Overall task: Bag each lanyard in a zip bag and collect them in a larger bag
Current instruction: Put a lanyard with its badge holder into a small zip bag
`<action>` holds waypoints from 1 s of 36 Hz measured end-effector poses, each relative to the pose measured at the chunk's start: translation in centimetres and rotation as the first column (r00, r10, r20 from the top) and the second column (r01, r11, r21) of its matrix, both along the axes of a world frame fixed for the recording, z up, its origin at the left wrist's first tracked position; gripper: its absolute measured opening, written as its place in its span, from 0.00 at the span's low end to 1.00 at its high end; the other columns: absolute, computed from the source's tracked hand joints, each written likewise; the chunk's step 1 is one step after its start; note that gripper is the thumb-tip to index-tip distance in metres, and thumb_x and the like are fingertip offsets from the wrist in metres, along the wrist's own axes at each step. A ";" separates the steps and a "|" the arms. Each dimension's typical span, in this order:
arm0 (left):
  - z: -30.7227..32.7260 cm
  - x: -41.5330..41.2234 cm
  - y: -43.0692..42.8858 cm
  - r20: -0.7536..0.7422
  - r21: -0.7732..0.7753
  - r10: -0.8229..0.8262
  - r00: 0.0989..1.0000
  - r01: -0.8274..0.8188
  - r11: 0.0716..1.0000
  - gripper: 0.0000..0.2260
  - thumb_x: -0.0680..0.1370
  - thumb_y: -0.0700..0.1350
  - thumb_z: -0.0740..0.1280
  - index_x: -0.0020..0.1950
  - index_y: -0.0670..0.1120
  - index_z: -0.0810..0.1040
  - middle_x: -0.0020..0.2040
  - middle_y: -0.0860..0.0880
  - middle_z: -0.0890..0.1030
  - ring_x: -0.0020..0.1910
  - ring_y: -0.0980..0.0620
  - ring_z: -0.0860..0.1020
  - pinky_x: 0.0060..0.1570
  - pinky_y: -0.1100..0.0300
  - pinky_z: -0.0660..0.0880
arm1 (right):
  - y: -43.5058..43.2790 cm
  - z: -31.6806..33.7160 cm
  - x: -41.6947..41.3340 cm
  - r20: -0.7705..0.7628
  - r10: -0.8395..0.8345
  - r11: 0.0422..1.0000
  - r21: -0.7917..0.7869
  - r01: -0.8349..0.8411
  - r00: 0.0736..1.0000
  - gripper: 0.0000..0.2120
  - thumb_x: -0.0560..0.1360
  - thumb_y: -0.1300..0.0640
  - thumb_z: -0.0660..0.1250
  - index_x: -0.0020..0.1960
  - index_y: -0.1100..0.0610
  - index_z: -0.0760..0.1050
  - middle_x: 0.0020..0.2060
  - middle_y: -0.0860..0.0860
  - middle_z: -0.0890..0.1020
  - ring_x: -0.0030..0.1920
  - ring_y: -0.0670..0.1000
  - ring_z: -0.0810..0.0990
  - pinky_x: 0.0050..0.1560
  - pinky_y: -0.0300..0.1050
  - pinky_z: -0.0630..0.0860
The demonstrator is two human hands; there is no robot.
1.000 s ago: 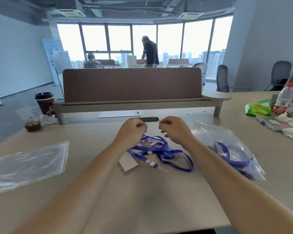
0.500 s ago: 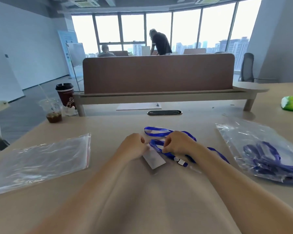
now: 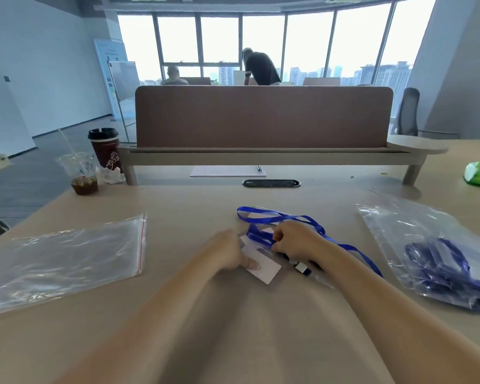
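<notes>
- On the left side of the table [image 3: 261, 328] lies a big clear zip bag [image 3: 67, 261], flat, and it looks like nothing is inside. It is thin and slippery. I think it is best picked up by the top edge with the red line.
- Near the middle, the left hand [image 3: 227, 252] is blurry. Its thumb sits on top of the white card [image 3: 263, 270], and it seems to pinch the card. The card looks stiff and light, so an edge is a good place to hold it.
- Just beside it, the right hand [image 3: 294, 241] has its fingers curled round the blue lanyard [image 3: 257, 238]. The strap is soft, floppy and very light. It lies in loose loops on the table. I think it should be folded into a small bunch, or the loops may catch on a bag's mouth.
- Close by the right wrist is the small clip [image 3: 302, 268], the hard bit of the lanyard.
- On the right, well apart from the hands, another clear bag [image 3: 432, 245] holds more blue straps.
</notes>
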State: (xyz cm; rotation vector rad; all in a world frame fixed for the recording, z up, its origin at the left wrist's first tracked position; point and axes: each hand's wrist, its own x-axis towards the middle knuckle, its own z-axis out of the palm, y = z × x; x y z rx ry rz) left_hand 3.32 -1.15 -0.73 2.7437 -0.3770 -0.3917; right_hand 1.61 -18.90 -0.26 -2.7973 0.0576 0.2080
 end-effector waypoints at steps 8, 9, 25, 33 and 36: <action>1.1 -1.2 1.8 -0.029 -0.278 0.116 0.993 -0.120 0.953 0.07 0.80 0.46 0.65 0.52 0.42 0.75 0.43 0.46 0.77 0.40 0.47 0.74 0.33 0.58 0.66 | -0.4 1.8 -1.4 0.162 -0.143 0.982 0.144 0.120 0.976 0.06 0.79 0.57 0.63 0.51 0.58 0.77 0.46 0.53 0.84 0.43 0.52 0.78 0.39 0.45 0.70; 1.0 -1.3 2.0 -0.050 -0.323 0.134 0.990 -0.143 0.935 0.05 0.81 0.45 0.64 0.49 0.44 0.73 0.43 0.46 0.77 0.38 0.48 0.75 0.32 0.58 0.67 | -0.4 2.1 -1.6 0.178 -0.167 0.976 0.172 0.136 0.970 0.07 0.79 0.57 0.63 0.52 0.59 0.77 0.48 0.55 0.83 0.45 0.54 0.78 0.42 0.46 0.72; 3.8 -3.6 2.8 -0.272 -0.674 0.188 0.944 -0.327 0.663 0.08 0.81 0.39 0.62 0.59 0.48 0.74 0.53 0.45 0.74 0.41 0.46 0.78 0.39 0.53 0.82 | 1.1 5.7 -3.2 -0.049 -0.308 0.426 0.886 0.184 0.950 0.06 0.79 0.67 0.65 0.55 0.64 0.76 0.36 0.59 0.83 0.29 0.48 0.78 0.30 0.38 0.76; 3.6 -3.6 2.6 -0.277 -0.695 0.154 0.948 -0.309 0.649 0.09 0.80 0.40 0.63 0.59 0.47 0.75 0.61 0.40 0.76 0.48 0.43 0.78 0.36 0.55 0.79 | 2.3 5.9 -2.7 -0.052 -0.245 0.441 0.883 0.159 0.968 0.03 0.79 0.67 0.66 0.51 0.62 0.77 0.38 0.59 0.84 0.31 0.48 0.80 0.33 0.38 0.79; 3.5 -3.5 2.4 -0.265 -0.702 0.168 0.949 -0.309 0.642 0.08 0.83 0.44 0.60 0.61 0.47 0.75 0.59 0.42 0.75 0.45 0.45 0.76 0.36 0.56 0.79 | 2.6 5.7 -2.5 -0.026 -0.270 0.501 0.850 0.163 0.963 0.05 0.79 0.67 0.66 0.52 0.61 0.75 0.39 0.58 0.83 0.31 0.48 0.81 0.30 0.35 0.79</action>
